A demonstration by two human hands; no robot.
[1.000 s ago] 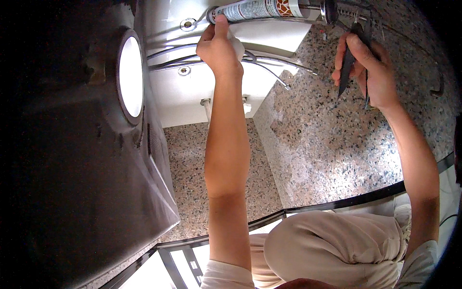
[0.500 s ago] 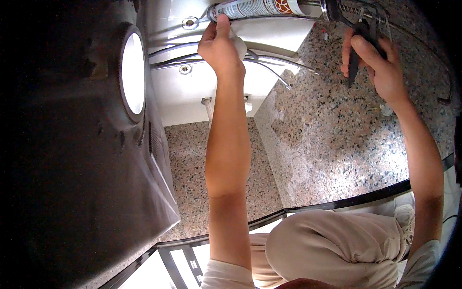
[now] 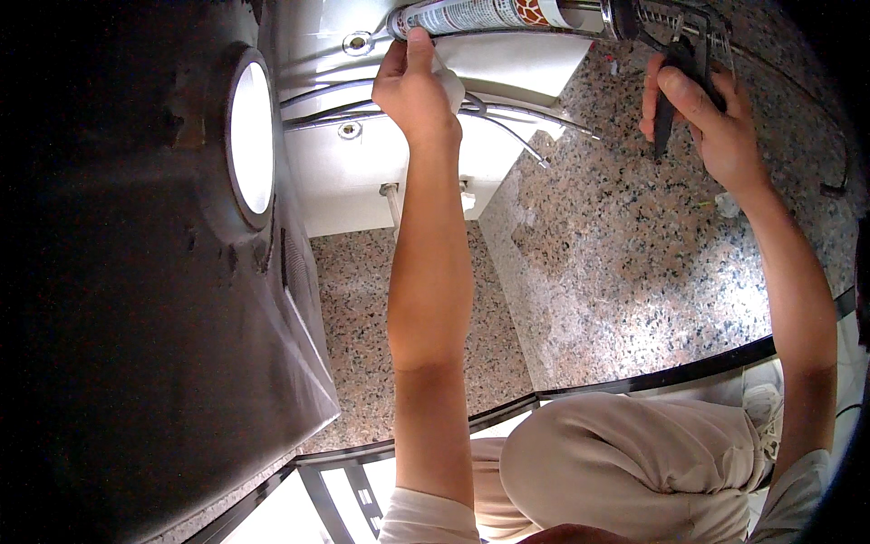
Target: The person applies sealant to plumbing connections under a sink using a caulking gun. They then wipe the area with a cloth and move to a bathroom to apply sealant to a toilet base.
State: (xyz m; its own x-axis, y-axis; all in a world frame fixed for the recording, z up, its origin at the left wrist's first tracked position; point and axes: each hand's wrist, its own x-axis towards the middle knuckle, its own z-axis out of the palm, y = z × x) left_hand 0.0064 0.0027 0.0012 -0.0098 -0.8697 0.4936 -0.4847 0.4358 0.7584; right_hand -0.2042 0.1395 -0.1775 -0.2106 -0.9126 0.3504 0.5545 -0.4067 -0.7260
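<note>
A caulking gun (image 3: 619,20) lies across the top of the view, loaded with a printed sealant cartridge (image 3: 485,15) that has a brown-and-white pattern. My right hand (image 3: 711,113) is closed round the gun's black handle and trigger. At the cartridge's front end, my left hand (image 3: 417,86) supports it with the thumb raised against it. Some white, crumpled material, perhaps tissue, shows in the left palm. The cartridge's nozzle tip cannot be made out.
Grey hoses (image 3: 517,136) run behind my left wrist, with loose ends over the speckled stone (image 3: 625,227). Pipe fittings (image 3: 358,43) sit on the white wall (image 3: 340,190). A dark metal basin (image 3: 163,299) with a round bright opening fills the left. Below runs a black frame edge (image 3: 652,374).
The caulking gun and my right hand have shifted very slightly. My left hand stays nearly still on the cartridge.
</note>
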